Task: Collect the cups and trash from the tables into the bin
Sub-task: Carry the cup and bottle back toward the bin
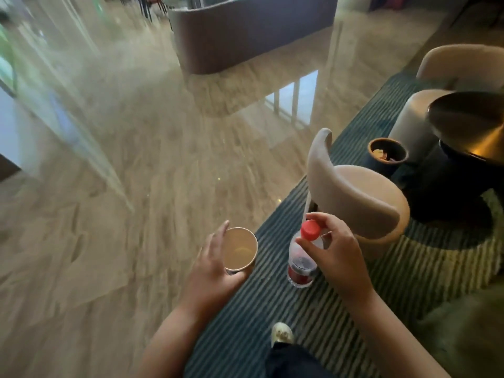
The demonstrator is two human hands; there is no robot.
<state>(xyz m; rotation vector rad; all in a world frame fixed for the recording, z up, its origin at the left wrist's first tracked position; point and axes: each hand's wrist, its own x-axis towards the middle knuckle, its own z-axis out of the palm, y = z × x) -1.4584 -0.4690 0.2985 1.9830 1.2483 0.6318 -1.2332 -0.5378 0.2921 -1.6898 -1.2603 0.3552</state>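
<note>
My left hand (215,264) grips a brown paper cup (240,249) from its left side and underneath; the cup is upright and its inside looks empty. My right hand (331,251) pinches a clear plastic bottle (301,264) just below its red cap (310,229), so the bottle hangs upright with a red label low on it. Both hands are held out over the edge of a striped carpet. A small dark round bin (387,155) with scraps inside stands on the carpet farther ahead, to the right.
A beige curved chair (357,197) stands just ahead of my right hand. Behind it is a round dark table (469,124) and more beige chairs (461,66). Shiny tiled floor (163,159) spreads to the left. A dark counter (245,36) stands far ahead. My shoe (282,334) is below.
</note>
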